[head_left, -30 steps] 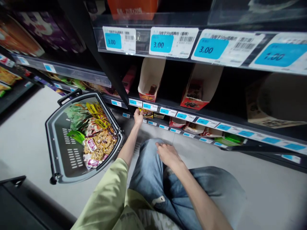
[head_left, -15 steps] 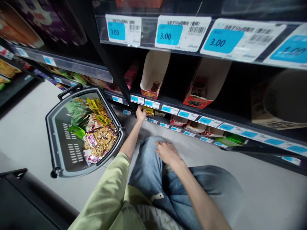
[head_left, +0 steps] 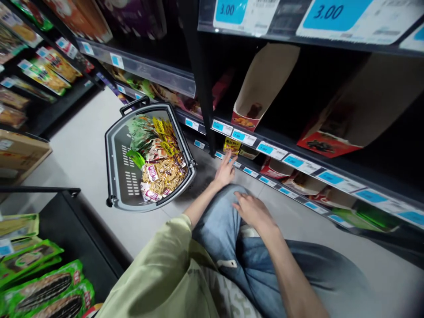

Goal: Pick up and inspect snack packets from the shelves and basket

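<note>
My left hand (head_left: 225, 169) reaches low toward the bottom shelf, its fingers stretched out and apart. The fingertips are just in front of a small yellow packet or box (head_left: 232, 145); whether they touch it I cannot tell. Nothing shows in that hand. My right hand (head_left: 254, 211) lies over my bent knee with its fingers extended, also holding nothing. To the left on the floor stands a grey shopping basket (head_left: 114, 176), filled with packaged snacks (head_left: 165, 174): green, yellow and brown packs with white and purple labels.
Shelves with blue and white price tags (head_left: 265, 149) run along the right. An open carton (head_left: 268, 79) and a red-fronted carton (head_left: 331, 143) sit on the shelf above. At lower left is a dark display (head_left: 79, 229) with green snack bags (head_left: 49, 291). A cardboard box (head_left: 23, 154) stands at far left.
My left hand has drawn back a little from the yellow packet and its fingers have spread. The view has swung left, bringing more shelves and green bags in. My right hand remains at the knee.
</note>
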A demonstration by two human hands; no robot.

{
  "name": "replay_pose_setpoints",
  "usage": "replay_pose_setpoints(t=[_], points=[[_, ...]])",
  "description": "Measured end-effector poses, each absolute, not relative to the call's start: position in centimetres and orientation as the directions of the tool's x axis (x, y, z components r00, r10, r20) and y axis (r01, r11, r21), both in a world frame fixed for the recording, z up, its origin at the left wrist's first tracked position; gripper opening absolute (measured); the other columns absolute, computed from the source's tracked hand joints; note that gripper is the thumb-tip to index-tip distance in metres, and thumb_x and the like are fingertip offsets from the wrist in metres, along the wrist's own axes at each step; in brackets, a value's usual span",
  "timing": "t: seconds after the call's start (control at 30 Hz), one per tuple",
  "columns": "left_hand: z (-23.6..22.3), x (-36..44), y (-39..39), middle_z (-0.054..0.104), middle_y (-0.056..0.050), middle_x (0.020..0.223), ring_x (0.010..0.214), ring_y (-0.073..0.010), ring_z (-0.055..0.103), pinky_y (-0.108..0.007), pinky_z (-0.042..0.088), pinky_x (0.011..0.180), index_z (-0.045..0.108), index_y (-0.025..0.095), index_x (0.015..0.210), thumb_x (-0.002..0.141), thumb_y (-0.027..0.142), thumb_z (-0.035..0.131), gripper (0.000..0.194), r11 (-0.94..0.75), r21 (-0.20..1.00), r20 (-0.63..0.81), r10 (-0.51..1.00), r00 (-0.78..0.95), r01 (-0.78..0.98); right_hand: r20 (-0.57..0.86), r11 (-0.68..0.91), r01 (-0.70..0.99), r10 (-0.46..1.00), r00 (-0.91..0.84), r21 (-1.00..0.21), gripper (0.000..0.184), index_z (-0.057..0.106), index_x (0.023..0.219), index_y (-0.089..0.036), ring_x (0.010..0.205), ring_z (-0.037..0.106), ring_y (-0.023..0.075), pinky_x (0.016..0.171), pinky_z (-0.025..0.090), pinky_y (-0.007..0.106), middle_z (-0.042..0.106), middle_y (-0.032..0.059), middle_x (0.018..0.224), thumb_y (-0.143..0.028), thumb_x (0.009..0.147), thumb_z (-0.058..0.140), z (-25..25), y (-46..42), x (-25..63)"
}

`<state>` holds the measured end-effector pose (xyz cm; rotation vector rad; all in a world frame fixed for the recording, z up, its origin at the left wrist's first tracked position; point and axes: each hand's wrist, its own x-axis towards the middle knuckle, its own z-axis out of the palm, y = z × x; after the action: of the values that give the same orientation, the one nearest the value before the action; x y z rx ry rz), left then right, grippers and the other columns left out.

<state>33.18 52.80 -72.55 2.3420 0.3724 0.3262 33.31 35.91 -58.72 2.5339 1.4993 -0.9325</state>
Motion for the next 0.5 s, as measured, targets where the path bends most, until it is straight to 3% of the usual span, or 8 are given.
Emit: replay_pose_setpoints(t=[0.13,0.27,0.4,0.5], points=[[-71.7,24.6,48.4,0.057,-0.012,0.138,0.128,-0.0210,0.053,-0.038,0.043,0.110,0.055,0.016,0.131,0.094,0.028,0.041,0.040,-0.517,0.779,-0.190,0.343,0.920,0.354,-0.529,-0.515,0.821,0.782,0.331,-0.247,0.037,0.052,0.129,-0.013,0.100,0.067,0.0268,0.076,0.047,0.032,0.069,0.0160,0.111,-0.029,0.096,0.045,-59.3,36.0,33.9],[-69.3,18.5,47.2,0.059,-0.011,0.136,0.127,-0.0196,0.054,-0.037,0.042,0.111,0.055,0.016,0.130,0.098,0.032,0.034,0.041,-0.520,0.736,-0.242,0.396,0.886,0.433,-0.545,-0.493,0.838,0.780,0.307,-0.234,0.034,0.054,0.125,-0.013,0.098,0.068,0.0269,0.074,0.047,0.032,0.070,0.0153,0.109,-0.028,0.096,0.044,-60.5,36.1,34.1],[-64.7,15.7,47.5,0.055,-0.013,0.139,0.127,-0.0234,0.053,-0.040,0.044,0.107,0.054,0.018,0.131,0.097,0.031,0.038,0.040,-0.694,0.650,-0.259,0.181,0.949,0.310,-0.561,-0.458,0.855,0.786,0.260,-0.245,0.031,0.056,0.121,-0.014,0.096,0.068,0.0272,0.073,0.047,0.033,0.069,0.0142,0.109,-0.027,0.095,0.044,-61.4,36.1,33.9],[-59.2,14.9,48.5,0.069,-0.010,0.116,0.107,-0.0206,0.065,-0.033,0.050,0.094,0.059,0.020,0.124,0.097,0.032,0.040,0.035,-0.720,0.675,-0.254,-0.026,0.967,0.157,-0.560,-0.441,0.858,0.794,0.237,-0.264,0.033,0.055,0.123,-0.014,0.098,0.068,0.0268,0.076,0.047,0.033,0.067,0.0154,0.114,-0.027,0.095,0.043,-61.9,36.0,34.4]])
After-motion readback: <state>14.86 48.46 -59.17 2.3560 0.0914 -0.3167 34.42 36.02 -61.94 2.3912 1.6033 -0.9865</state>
